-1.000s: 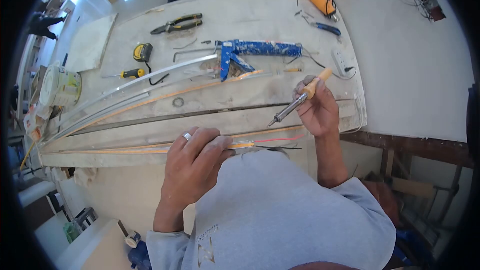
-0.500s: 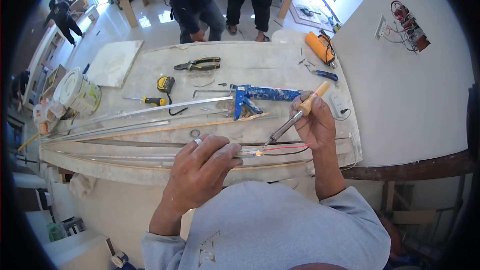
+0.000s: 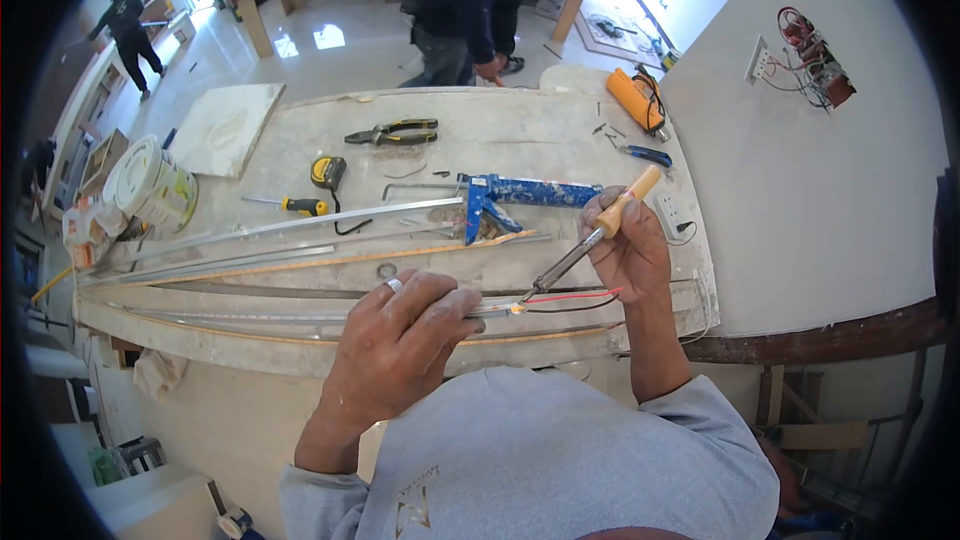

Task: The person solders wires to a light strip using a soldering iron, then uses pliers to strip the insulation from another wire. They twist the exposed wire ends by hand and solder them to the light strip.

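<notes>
My right hand [image 3: 632, 240] is closed around the wooden handle of a soldering iron [image 3: 574, 262], whose tip points down-left and meets the end of a thin light strip [image 3: 498, 310]. A red wire [image 3: 575, 295] and a black wire run from that end towards my right wrist. My left hand [image 3: 408, 330], a ring on one finger, pinches the strip just left of the tip. Behind the iron lies a blue caulking gun [image 3: 530, 190] on the worktable [image 3: 480, 115].
Pliers [image 3: 392, 132], a tape measure [image 3: 328, 172], a screwdriver [image 3: 300, 206], metal profiles [image 3: 300, 227], a blue cutter [image 3: 647, 155], an orange tool [image 3: 635, 100] and a power strip [image 3: 675, 212] lie about. A bucket [image 3: 152, 185] stands left. People [image 3: 460, 10] are beyond the table.
The people beyond the table have shifted, and one now leans nearer its far edge, further right. The person at far left has moved. My hands and the iron stay almost in place.
</notes>
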`<state>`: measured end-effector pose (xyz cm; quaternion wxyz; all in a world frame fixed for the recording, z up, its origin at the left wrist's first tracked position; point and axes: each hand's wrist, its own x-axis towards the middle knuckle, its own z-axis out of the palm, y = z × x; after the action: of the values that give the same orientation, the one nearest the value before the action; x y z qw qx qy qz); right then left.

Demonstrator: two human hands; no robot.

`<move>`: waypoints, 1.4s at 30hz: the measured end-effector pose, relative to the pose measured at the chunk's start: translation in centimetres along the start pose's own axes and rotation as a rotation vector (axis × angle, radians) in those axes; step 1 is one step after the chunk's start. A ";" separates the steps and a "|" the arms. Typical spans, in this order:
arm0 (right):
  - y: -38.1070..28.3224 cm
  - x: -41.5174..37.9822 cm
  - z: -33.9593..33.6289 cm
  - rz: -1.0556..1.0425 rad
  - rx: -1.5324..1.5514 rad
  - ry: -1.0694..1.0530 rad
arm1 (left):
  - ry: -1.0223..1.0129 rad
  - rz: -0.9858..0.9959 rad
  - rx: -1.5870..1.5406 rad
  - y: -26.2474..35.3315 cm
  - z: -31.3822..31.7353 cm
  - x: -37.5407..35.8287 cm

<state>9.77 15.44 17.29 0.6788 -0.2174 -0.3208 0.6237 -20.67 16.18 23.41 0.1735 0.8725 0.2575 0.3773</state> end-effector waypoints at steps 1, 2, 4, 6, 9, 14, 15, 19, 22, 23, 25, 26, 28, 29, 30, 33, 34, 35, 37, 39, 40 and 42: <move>0.0 0.0 0.0 -0.005 -0.002 -0.001 | 0.000 -0.007 0.003 0.0 0.0 0.0; 0.0 0.1 -0.1 -0.006 -0.002 -0.001 | 0.000 -0.006 0.003 -0.1 0.1 0.0; -0.1 0.1 -0.2 -0.020 -0.026 -0.014 | 0.001 -0.004 -0.007 -0.2 0.1 0.0; -0.1 0.1 -0.1 -0.021 -0.020 -0.012 | -0.005 0.018 0.005 -0.4 0.1 0.0; -0.2 0.1 -0.2 -0.023 -0.021 -0.023 | -0.010 0.040 0.017 -0.5 0.1 0.0; -0.4 0.2 -0.4 -0.043 -0.057 -0.031 | -0.009 0.037 0.017 -0.5 0.2 -0.1; -0.5 0.2 -0.1 -0.044 -0.035 -0.041 | -0.009 0.037 0.018 -0.4 0.2 -0.1; -0.6 0.4 -0.3 -0.048 -0.021 -0.091 | -0.002 0.043 0.025 -0.5 0.2 -0.1; -0.9 0.4 -0.7 -0.050 -0.034 -0.064 | 0.002 0.043 0.018 -0.4 0.2 -0.1; -1.0 0.4 -0.9 -0.049 -0.034 -0.064 | 0.002 0.042 0.018 -0.4 0.2 0.0; -1.3 0.6 -1.2 -0.046 -0.017 -0.085 | 0.011 0.054 0.013 -0.3 0.2 0.0; -1.4 0.6 -1.3 -0.046 -0.017 -0.084 | 0.011 0.054 0.013 -0.4 0.2 0.0; -1.5 0.7 -1.4 -0.061 -0.012 -0.118 | 0.012 0.049 0.003 -0.5 0.3 0.0; -1.6 0.7 -1.3 -0.061 -0.011 -0.117 | 0.012 0.049 0.003 -0.5 0.3 -0.1; -1.7 0.7 -1.2 -0.060 -0.024 -0.116 | 0.010 0.048 0.005 -0.5 0.3 -0.1; -2.0 0.8 -0.9 -0.052 -0.049 -0.135 | 0.011 0.050 0.010 -0.5 0.3 0.0; -2.1 0.9 -0.8 -0.044 -0.062 -0.155 | 0.014 0.051 0.013 -0.4 0.3 0.0; -2.2 1.0 -0.8 -0.044 -0.061 -0.154 | 0.013 0.051 0.013 -0.4 0.3 0.0; -2.2 1.2 -0.8 -0.056 -0.088 -0.164 | -0.001 0.048 0.017 -0.4 0.2 0.0; -2.3 1.3 -0.7 -0.052 -0.081 -0.171 | 0.002 0.049 0.014 -0.5 0.3 0.0; -2.4 1.3 -0.6 -0.047 -0.075 -0.178 | 0.005 0.049 0.011 -0.5 0.3 0.0; -2.5 1.4 -0.9 -0.049 -0.091 -0.168 | 0.003 0.046 0.013 -0.4 0.3 0.0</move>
<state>12.16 16.55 18.61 0.6540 -0.1867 -0.4099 0.6077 -20.58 16.50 22.97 0.1587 0.8788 0.2400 0.3807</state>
